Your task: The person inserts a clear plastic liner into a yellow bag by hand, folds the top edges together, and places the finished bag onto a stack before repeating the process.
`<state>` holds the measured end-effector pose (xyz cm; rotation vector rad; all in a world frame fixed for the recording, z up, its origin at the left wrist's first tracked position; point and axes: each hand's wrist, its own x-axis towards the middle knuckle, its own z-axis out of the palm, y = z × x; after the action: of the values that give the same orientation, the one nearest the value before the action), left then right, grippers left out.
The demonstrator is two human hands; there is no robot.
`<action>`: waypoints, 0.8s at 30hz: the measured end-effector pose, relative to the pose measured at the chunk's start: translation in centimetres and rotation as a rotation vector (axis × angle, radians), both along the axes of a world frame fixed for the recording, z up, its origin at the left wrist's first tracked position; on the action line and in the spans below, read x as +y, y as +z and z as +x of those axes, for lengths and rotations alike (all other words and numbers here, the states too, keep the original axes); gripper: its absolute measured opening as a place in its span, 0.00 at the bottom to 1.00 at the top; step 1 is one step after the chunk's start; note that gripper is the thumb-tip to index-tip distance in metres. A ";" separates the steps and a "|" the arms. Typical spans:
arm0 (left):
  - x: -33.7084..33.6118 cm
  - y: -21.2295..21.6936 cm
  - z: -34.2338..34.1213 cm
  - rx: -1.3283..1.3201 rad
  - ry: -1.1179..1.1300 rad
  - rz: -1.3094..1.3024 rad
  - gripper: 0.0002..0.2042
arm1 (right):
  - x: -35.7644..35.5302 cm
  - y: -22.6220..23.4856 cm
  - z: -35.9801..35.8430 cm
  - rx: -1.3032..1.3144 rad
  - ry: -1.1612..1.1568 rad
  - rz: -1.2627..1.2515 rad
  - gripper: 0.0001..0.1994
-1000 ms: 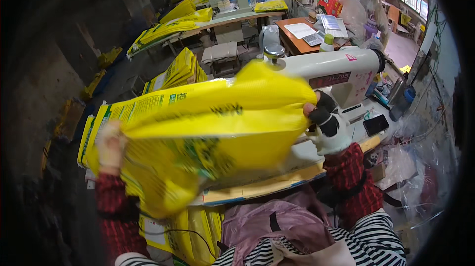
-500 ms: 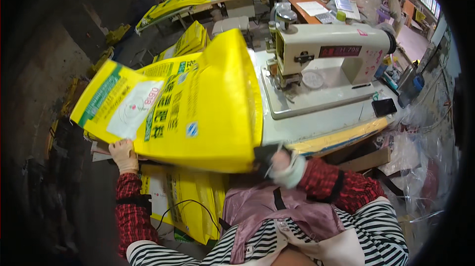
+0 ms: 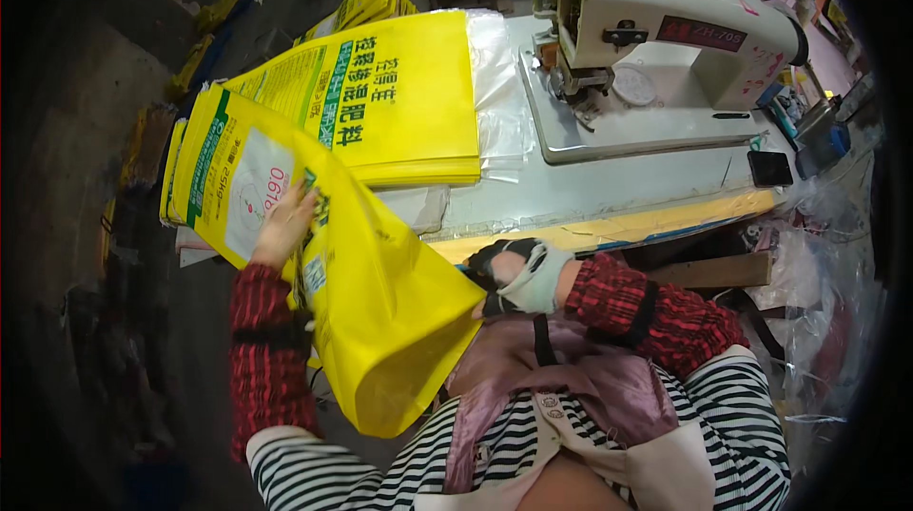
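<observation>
A yellow printed plastic sack (image 3: 380, 302) hangs slantwise over my lap, one end bulging open toward me. Its other end, with a white panel and a green band, lies at the left edge of the table. My left hand (image 3: 282, 224) is bare and grips the sack beside the white panel, its fingers over the printed face. In a black and pale glove, my right hand (image 3: 518, 275) pinches the sack's right edge near the table front. Behind it lies a flat stack of matching yellow sacks (image 3: 418, 102).
A cream sewing machine (image 3: 666, 17) stands on the white table (image 3: 475, 212), right of the stack and clear plastic film (image 3: 495, 93). A black phone (image 3: 768, 168) lies near its base. More yellow sacks (image 3: 366, 2) are piled beyond. Crumpled clear plastic (image 3: 808, 292) hangs at the right.
The sack has swung off the stack toward my lap, uncovering the stack. My left hand has moved up and right onto its printed face; my right hand has shifted slightly left. The view has tilted downward.
</observation>
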<state>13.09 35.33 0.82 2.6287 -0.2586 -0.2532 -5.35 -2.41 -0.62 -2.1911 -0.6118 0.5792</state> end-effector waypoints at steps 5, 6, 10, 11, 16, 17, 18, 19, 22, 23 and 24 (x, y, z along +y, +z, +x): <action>-9.4 -1.9 4.3 0.059 -0.344 0.467 0.35 | -1.6 -1.4 -0.1 -0.408 -0.198 -0.191 0.17; -10.4 -2.0 4.8 0.077 -0.399 0.594 0.37 | -3.6 -2.1 -0.4 -0.571 -0.341 -0.108 0.13; -13.4 -3.2 5.2 0.304 0.035 0.263 0.46 | -7.1 -5.4 -1.3 -0.399 -0.395 -0.257 0.16; -14.1 -3.7 4.9 0.258 0.063 0.343 0.50 | -7.5 -5.8 -1.5 -0.452 -0.437 -0.247 0.16; -17.6 -5.2 3.1 0.200 0.205 0.530 0.53 | -6.8 -3.3 -1.0 -0.727 -0.575 0.021 0.33; -18.1 -5.2 2.8 0.164 0.288 0.546 0.54 | -6.2 -2.4 -0.4 -0.753 -0.530 0.039 0.31; -18.5 -5.1 2.5 0.173 0.295 0.536 0.54 | -6.1 -1.7 0.0 -0.824 -0.484 0.059 0.30; -18.9 -4.9 2.3 0.157 0.307 0.538 0.54 | -6.0 -1.2 0.6 -0.809 -0.422 0.113 0.28; -19.4 -4.7 1.8 0.130 0.332 0.491 0.54 | -5.6 -1.9 1.4 -0.768 -0.594 0.375 0.13; -19.5 -4.8 1.7 0.111 0.346 0.459 0.54 | -6.3 -2.8 0.5 -0.565 -0.634 0.460 0.13; -19.4 -5.0 1.7 0.131 0.329 0.467 0.54 | -6.8 -4.0 -0.5 -0.412 -0.657 0.582 0.14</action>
<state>14.80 15.88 -4.16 3.0357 0.3150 -0.4104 -5.83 -9.24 -4.57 -1.7897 -0.1878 -0.3659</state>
